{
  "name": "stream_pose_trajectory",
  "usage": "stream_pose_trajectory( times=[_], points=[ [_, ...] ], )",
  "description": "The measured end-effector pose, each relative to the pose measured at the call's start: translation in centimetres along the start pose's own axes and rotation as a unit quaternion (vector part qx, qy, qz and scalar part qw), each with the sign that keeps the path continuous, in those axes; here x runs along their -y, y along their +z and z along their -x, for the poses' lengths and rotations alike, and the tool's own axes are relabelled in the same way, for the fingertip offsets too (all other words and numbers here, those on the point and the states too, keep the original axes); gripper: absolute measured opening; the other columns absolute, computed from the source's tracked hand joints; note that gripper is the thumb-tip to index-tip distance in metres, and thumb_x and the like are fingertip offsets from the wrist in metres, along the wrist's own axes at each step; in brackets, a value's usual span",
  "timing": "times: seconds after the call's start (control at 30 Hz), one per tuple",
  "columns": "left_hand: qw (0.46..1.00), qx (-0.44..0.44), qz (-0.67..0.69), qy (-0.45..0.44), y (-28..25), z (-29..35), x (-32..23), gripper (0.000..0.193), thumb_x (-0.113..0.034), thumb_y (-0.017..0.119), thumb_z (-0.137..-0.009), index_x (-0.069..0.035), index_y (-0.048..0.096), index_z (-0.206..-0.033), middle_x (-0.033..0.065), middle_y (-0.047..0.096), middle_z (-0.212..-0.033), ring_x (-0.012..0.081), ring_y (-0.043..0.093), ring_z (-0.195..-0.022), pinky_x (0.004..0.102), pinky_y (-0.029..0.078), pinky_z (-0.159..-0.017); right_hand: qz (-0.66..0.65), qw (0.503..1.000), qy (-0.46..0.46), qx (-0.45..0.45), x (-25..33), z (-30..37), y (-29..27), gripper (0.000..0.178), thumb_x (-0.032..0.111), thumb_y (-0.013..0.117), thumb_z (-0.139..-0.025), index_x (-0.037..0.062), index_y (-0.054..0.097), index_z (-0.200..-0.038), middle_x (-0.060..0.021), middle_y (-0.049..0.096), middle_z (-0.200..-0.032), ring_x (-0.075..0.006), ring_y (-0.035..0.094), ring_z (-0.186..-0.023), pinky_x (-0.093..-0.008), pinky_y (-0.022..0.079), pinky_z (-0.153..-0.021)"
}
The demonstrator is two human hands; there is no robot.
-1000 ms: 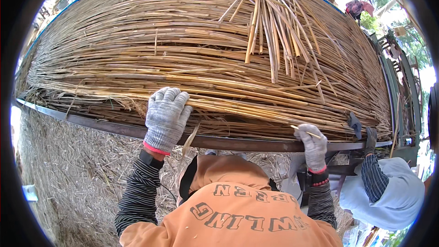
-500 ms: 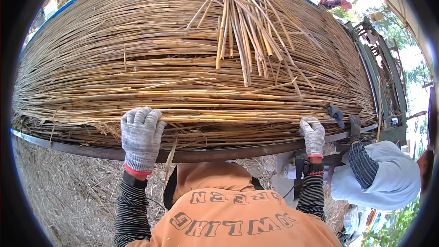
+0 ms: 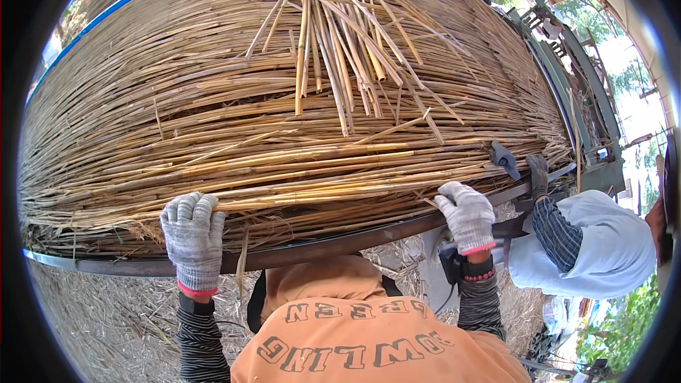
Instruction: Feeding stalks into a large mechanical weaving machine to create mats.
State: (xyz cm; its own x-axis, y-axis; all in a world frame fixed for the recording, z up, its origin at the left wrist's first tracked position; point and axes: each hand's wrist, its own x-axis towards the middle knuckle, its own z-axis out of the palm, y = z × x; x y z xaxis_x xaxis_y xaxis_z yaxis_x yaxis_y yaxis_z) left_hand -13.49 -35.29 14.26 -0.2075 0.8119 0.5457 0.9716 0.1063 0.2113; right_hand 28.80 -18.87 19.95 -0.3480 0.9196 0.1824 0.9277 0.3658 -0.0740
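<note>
A: Position of the yellow stalks [image 3: 319,192], relative to you?
B: They lie lengthwise near the front edge of a wide bed of stalks [image 3: 177,74]. They span the gap between your left hand [image 3: 193,234] and your right hand [image 3: 468,218], their left part meeting the thumb side of the left one.
A: State of the left?
B: Gloved in grey knit, back upward, fingers bent over the front of the layer. The palm is hidden, so I cannot tell how firmly you have hold of anything.
A: And your right?
B: Partly curled, thumb a little apart from the forefinger. A thin stalk end shows just beside the thumb; I cannot tell whether you grip it.
A: Appearance of the stalks?
B: Slender, straight, jointed, glossy golden yellow with brown stretches; brighter than the duller tan layer behind. They run roughly parallel, slightly bowed by the lens.
A: Surroundings?
B: Beyond them, a loose bunch [image 3: 339,50] lies crosswise, fanned toward you. A dark metal rail [image 3: 397,235] borders the near side. A co-worker's gloved hand [image 3: 538,176] rests at the edge, to your right.
</note>
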Motion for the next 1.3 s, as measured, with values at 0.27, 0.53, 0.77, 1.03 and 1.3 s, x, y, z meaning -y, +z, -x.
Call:
stream_pose_trajectory(
  times=[0.27, 0.53, 0.77, 1.03, 1.3],
  points=[
    [0.999, 0.035, -0.017, -0.02, -0.3, 0.4, 0.1, 0.032, -0.014, 0.082, -0.077, -0.009, 0.072, -0.107, 0.0088, 0.068, -0.109, 0.0306, 0.06, -0.111, 0.0459, 0.046, -0.101, -0.001, 0.983, -0.091, 0.157, -0.6, -1.8, 1.1, 0.032, 0.043, 0.068, -0.092, 0.0121, 0.077, -0.091, -0.0108, 0.074, -0.088, -0.0327, 0.07, -0.087, -0.0466, 0.054, -0.081],
    [0.999, 0.048, 0.001, -0.001, -0.7, 0.8, -0.5, 0.029, -0.015, 0.083, -0.076, -0.009, 0.073, -0.102, 0.0074, 0.069, -0.102, 0.0298, 0.064, -0.101, 0.0438, 0.049, -0.095, 0.129, 0.981, 0.091, 0.109, -3.3, -2.8, 2.9, 0.044, 0.051, 0.08, -0.079, 0.0068, 0.075, -0.079, -0.0168, 0.072, -0.082, -0.0369, 0.069, -0.084, -0.048, 0.052, -0.08],
    [0.99, 0.127, 0.06, -0.011, -1.6, 1.4, -0.6, 0.05, -0.038, 0.085, -0.075, -0.005, 0.071, -0.11, 0.0124, 0.066, -0.104, 0.0345, 0.061, -0.103, 0.0458, 0.048, -0.094, 0.134, 0.97, 0.175, 0.107, -7.6, -4.4, 3.8, 0.047, 0.046, 0.08, -0.079, 0.0004, 0.076, -0.086, -0.023, 0.073, -0.09, -0.0411, 0.069, -0.092, -0.0484, 0.052, -0.085],
    [0.996, 0.061, 0.066, -0.006, -1.1, 2.9, -1.4, 0.036, -0.037, 0.077, -0.081, -0.007, 0.067, -0.1, 0.0117, 0.063, -0.095, 0.0347, 0.06, -0.092, 0.0494, 0.047, -0.087, 0.089, 0.961, 0.031, -0.26, -7.1, -1.5, 5.7, 0.021, 0.006, 0.067, -0.093, 0.0046, 0.068, -0.114, -0.0154, 0.063, -0.13, -0.0333, 0.063, -0.117, -0.0434, 0.051, -0.102],
    [0.997, 0.057, 0.046, -0.037, -2.5, 1.7, -2.2, 0.03, -0.036, 0.081, -0.078, -0.01, 0.069, -0.086, 0.0069, 0.066, -0.091, 0.0316, 0.064, -0.095, 0.0487, 0.049, -0.09, -0.14, 0.99, -0.033, -0.005, -3.0, -2.1, 4.1, 0.013, 0.012, 0.076, -0.082, 0.0009, 0.07, -0.08, -0.0145, 0.07, -0.09, -0.0345, 0.065, -0.088, -0.0449, 0.052, -0.082]
  ],
)
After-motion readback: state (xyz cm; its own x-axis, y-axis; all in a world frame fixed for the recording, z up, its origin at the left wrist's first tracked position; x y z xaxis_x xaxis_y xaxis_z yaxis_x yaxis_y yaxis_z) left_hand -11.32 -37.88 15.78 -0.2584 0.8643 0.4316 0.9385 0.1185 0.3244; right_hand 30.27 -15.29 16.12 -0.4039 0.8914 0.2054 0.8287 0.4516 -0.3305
